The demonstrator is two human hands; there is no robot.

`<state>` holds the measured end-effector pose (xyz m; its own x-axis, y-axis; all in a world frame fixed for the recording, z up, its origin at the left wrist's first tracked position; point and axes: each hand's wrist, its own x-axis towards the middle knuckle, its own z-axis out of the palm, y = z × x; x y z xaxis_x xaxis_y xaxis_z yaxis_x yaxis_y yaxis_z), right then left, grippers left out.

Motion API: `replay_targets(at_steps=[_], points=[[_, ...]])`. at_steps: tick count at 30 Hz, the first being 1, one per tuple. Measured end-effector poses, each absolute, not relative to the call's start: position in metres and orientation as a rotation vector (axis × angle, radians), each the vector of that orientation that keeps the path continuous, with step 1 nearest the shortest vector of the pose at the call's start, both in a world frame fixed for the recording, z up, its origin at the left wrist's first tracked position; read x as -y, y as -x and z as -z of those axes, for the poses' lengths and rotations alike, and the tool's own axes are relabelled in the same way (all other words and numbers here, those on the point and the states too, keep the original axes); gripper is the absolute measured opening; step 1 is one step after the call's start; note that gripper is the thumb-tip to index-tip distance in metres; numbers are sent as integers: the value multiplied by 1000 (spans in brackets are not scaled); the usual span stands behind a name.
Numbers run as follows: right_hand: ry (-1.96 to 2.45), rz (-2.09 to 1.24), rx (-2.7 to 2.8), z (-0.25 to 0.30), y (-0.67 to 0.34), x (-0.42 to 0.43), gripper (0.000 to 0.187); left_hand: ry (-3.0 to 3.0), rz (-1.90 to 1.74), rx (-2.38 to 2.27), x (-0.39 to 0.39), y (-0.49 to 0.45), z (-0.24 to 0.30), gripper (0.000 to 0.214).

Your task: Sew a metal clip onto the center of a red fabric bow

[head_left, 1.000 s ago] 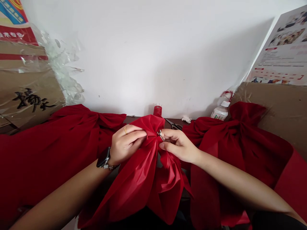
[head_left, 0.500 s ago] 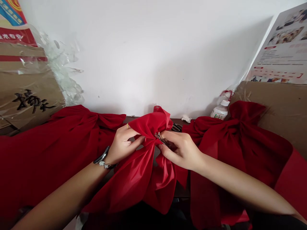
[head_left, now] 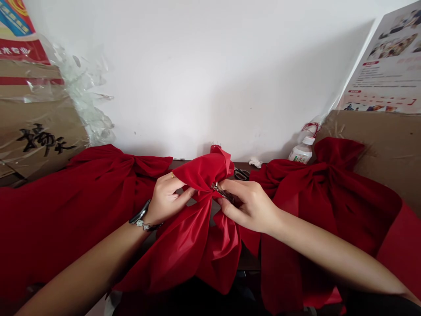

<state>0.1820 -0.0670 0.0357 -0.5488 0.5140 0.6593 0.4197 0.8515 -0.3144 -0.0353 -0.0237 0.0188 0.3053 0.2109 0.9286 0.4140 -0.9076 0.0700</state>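
A red fabric bow (head_left: 184, 245), gathered tightly at its middle, hangs between my two hands. My left hand (head_left: 169, 197) is closed on the bow's left side, thumb below and fingers partly hidden behind the cloth. Close by, my right hand (head_left: 251, 204) pinches a small shiny metal clip (head_left: 223, 192) between thumb and forefinger. The clip's left end meets the gathered middle of the bow. Whether it grips the cloth I cannot tell.
Red bows lie at left (head_left: 108, 184) and right (head_left: 324, 184). Behind my hands are black-handled scissors (head_left: 241, 174), a red pincushion (head_left: 215, 148) with pins, and a white crumpled scrap (head_left: 255, 163). A white-capped bottle (head_left: 301, 151) leans near cardboard (head_left: 378, 145) at right.
My left hand has shifted very slightly left. My right hand keeps its pinch on the metal clip at the bow's middle; otherwise almost nothing differs.
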Motion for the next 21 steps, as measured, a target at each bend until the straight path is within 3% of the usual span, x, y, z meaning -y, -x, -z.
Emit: replay_targets(at_steps=[13, 21], points=[[725, -158, 2252, -36, -182, 70, 7, 2255, 1647, 548, 32, 30, -21, 16], [662, -488, 2285, -39, -185, 59, 12, 2545, 1721, 507, 19, 34, -20, 14]])
